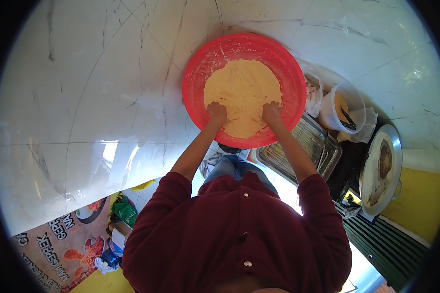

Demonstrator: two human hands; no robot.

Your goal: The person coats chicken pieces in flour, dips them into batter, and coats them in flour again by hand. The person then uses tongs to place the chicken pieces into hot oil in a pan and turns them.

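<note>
A wide red basin (292, 93) holds a broad mass of pale yellow dough or flour mix (242, 88). My left hand (217, 112) presses into the mass at its lower left, with the fingertips bent into it. On the lower right side, my right hand (272, 112) is also in the mass, its fingers curled down. Both hands are inside the basin, apart from each other. How much each hand grips is hidden by the mass.
Right of the basin are a metal tray with a wire rack (298, 146), a clear plastic tub (335, 110), plastic bags (314, 95) and a large round metal pan (395, 161). Tiled walls stand behind and left. A printed banner (58, 249) is at lower left.
</note>
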